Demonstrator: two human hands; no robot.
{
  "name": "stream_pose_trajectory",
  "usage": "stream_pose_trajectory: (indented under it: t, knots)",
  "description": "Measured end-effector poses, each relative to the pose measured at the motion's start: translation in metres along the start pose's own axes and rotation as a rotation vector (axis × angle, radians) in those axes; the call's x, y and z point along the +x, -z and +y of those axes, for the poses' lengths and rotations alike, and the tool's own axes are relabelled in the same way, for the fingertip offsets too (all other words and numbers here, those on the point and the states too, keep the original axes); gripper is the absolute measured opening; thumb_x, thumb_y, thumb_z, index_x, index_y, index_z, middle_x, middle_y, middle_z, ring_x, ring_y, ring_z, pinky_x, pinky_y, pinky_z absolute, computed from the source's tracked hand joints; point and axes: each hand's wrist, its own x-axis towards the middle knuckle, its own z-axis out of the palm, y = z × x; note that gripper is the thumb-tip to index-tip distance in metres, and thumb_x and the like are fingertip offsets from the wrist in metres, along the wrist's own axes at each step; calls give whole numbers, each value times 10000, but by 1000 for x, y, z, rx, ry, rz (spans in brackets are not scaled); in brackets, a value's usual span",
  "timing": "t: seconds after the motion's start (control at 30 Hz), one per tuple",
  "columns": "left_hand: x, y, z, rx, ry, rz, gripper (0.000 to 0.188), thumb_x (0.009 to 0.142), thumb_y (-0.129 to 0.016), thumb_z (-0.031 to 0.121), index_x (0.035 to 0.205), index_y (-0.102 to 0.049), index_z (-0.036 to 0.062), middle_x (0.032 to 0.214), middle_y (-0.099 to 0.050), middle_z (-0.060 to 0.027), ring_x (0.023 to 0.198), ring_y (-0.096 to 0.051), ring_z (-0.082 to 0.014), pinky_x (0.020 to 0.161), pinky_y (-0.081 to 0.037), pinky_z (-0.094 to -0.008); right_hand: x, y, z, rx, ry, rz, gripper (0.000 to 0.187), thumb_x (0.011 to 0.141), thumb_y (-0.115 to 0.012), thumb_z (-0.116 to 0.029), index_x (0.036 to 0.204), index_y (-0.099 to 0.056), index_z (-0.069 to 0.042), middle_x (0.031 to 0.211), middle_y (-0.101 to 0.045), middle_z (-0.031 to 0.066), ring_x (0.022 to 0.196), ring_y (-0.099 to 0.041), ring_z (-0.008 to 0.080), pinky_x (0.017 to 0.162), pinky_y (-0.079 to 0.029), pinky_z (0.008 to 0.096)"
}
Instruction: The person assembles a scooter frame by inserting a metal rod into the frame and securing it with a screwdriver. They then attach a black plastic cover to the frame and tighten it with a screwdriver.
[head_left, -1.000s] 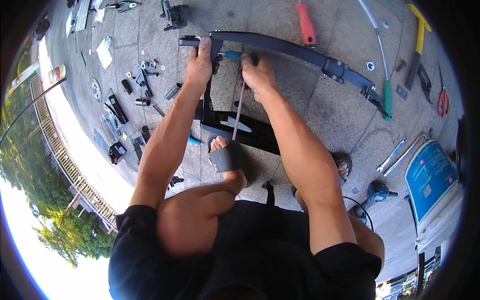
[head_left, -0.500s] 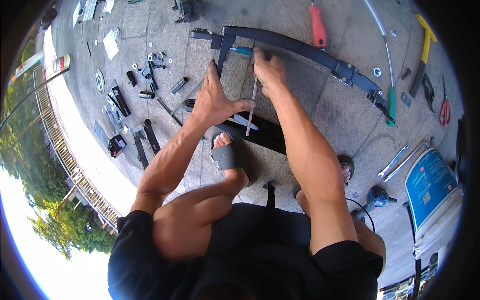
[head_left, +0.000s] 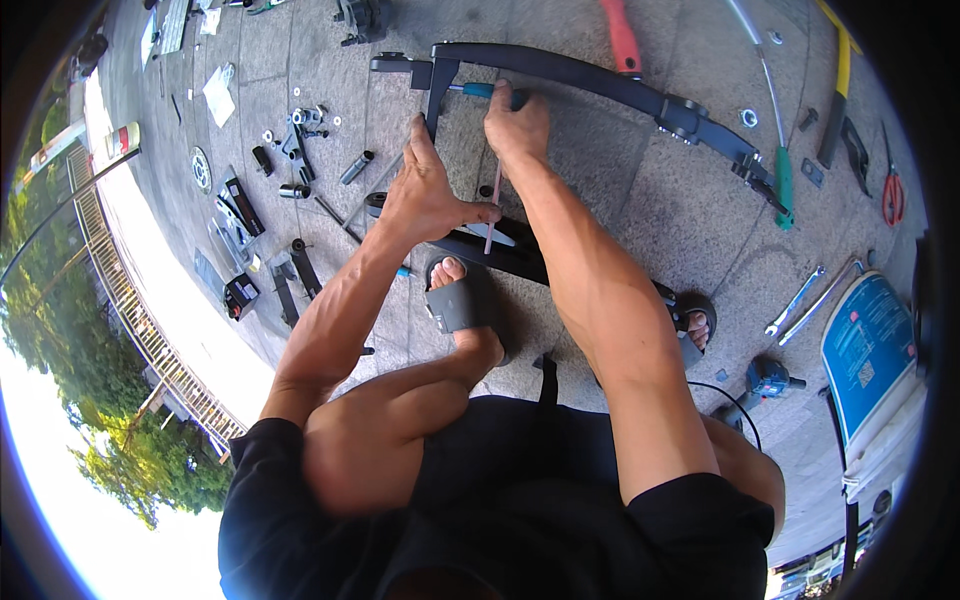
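My right hand (head_left: 517,132) is closed around the teal-and-black handle of a screwdriver (head_left: 478,90). Its shaft points left to the upright of a black metal frame (head_left: 560,72). A thin pinkish rod (head_left: 491,228) runs down from beneath that hand; whether the hand also holds it cannot be made out. Stretched out beside the upright, the fingers of my left hand (head_left: 420,195) are wide apart from its thumb, which reaches across to the rod. Under both arms lies a dark lower bar (head_left: 510,262) of the frame, partly hidden.
Bolts, sockets and small black parts (head_left: 300,140) are scattered at left. On the right lie a green-handled screwdriver (head_left: 784,190), a yellow-and-black hammer (head_left: 838,120), red-handled scissors (head_left: 892,200), wrenches (head_left: 797,300) and a power driver (head_left: 765,378). My sandalled foot (head_left: 455,300) stands near the lower bar.
In the picture, the frame and both hands sit slightly higher and further left. My right hand keeps its grip on the screwdriver. More of my right foot shows.
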Motion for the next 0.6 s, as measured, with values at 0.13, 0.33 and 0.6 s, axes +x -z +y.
stream_pose_trajectory:
  t: [0.13, 0.33, 0.6]
  knots:
    - [-1, 0, 1, 33, 31, -14, 1469, 494, -922, 452, 1419, 28, -179, 1389, -272, -425, 1307, -375, -489, 1074, -366, -423, -1, -1, 2, -17, 4, -3, 548, 915, -583, -385, 1126, -534, 118, 1111, -601, 320, 1075, -596, 423, 926, -453, 436]
    - [0, -2, -4, -1, -40, 10, 1474, 491, -915, 503, 1411, 4, -191, 1404, -257, -427, 1328, -349, -489, 1084, -358, -415, 2, 3, 0, 21, 51, -15, 586, 915, -587, -393, 1186, -502, 120, 1142, -595, 322, 1097, -586, 436, 939, -449, 447]
    - [21, 17, -26, -314, 95, -79, 1278, 614, -867, 528, 1429, -154, -151, 1340, -451, -348, 1284, -458, -385, 1065, -381, -410, 19, 18, 19, 1, 0, 0, 507, 908, -605, -329, 1212, -528, 69, 939, -643, 207, 710, -635, 273, 618, -495, 389]
